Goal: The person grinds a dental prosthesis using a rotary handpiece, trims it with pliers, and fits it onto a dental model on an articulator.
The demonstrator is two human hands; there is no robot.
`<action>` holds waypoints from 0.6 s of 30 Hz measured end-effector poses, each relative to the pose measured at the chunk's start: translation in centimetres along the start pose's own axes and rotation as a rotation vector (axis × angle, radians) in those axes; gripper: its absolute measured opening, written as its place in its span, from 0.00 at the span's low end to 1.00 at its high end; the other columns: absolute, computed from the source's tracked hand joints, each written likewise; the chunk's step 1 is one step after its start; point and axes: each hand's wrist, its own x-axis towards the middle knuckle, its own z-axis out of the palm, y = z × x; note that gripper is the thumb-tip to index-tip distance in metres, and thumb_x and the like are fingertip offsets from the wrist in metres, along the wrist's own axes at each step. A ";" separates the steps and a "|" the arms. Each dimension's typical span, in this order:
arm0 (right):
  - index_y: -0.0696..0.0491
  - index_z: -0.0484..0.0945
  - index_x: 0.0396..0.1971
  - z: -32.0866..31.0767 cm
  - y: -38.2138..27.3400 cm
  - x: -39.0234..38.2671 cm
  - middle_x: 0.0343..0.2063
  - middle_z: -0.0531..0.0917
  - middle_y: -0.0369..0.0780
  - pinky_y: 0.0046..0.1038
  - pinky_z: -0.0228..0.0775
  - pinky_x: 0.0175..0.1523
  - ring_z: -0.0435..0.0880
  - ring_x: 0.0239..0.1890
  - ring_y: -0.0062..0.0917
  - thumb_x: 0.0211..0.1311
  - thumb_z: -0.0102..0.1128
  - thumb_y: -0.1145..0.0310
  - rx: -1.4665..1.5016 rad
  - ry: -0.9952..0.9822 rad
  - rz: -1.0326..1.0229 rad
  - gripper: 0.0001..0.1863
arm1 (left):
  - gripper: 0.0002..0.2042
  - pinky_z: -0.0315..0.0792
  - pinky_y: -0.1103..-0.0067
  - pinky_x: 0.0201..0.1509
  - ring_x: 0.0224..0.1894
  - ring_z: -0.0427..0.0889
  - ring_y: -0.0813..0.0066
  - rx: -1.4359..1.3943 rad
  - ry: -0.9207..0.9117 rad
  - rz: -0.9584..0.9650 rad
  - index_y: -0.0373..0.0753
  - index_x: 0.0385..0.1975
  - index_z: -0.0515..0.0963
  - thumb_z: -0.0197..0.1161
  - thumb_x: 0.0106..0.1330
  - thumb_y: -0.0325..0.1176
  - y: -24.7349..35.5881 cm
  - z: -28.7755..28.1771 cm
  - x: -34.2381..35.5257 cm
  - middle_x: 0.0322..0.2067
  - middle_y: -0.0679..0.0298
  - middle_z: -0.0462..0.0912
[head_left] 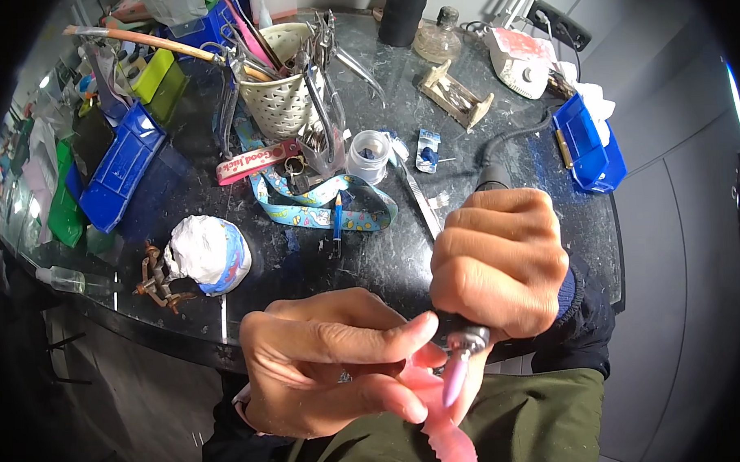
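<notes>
My right hand (501, 259) is wrapped in a fist round a black rotary handpiece (469, 337) with a metal collar. A tapered pinkish-purple grinding bit (454, 379) sticks out of it, pointing down. Between the thumb and fingers of my left hand (325, 355) is a thin, curved pink denture piece (452, 446) with a notched edge. It hangs down over my lap, partly covered by my fingers. The bit lies right over the pink piece; whether they touch I cannot tell.
Left of my hands stands a white plaster lump in a coloured cup (231, 256), beside a brass articulator (156, 281). Behind are a woven basket of pliers (277, 104), a blue lanyard (369, 205), a small jar (369, 158) and tweezers (418, 198). Blue trays (123, 170) flank the bench.
</notes>
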 end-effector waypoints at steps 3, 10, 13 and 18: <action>0.54 0.64 0.11 -0.1 -0.2 0.3 0.11 0.66 0.34 0.22 0.50 0.14 0.66 0.10 0.21 0.28 0.53 0.60 -0.021 -0.003 0.092 0.13 | 0.19 0.76 0.83 0.31 0.28 0.80 0.75 0.020 0.043 -0.006 0.28 0.38 0.77 0.71 0.44 0.22 0.2 0.3 -0.1 0.27 0.52 0.79; 0.54 0.64 0.11 -0.6 -0.2 0.1 0.11 0.66 0.35 0.21 0.51 0.14 0.65 0.09 0.21 0.33 0.55 0.61 -0.088 0.012 -0.047 0.14 | 0.18 0.74 0.85 0.29 0.27 0.79 0.76 0.038 0.014 -0.003 0.27 0.38 0.77 0.71 0.44 0.21 0.4 0.0 0.1 0.26 0.53 0.79; 0.55 0.63 0.11 -0.8 -0.2 0.6 0.10 0.66 0.35 0.22 0.50 0.14 0.65 0.09 0.22 0.49 0.54 0.45 -0.142 -0.003 0.045 0.27 | 0.18 0.73 0.85 0.28 0.27 0.79 0.77 0.050 0.042 0.014 0.27 0.37 0.78 0.71 0.44 0.22 0.4 0.2 -0.1 0.25 0.53 0.79; 0.54 0.64 0.12 -0.9 -0.8 -0.1 0.12 0.68 0.35 0.22 0.51 0.15 0.66 0.10 0.22 0.19 0.47 0.64 -0.175 0.002 -0.026 0.13 | 0.18 0.72 0.86 0.26 0.26 0.79 0.78 0.087 0.007 0.002 0.28 0.37 0.78 0.72 0.44 0.22 0.8 0.0 0.1 0.26 0.53 0.79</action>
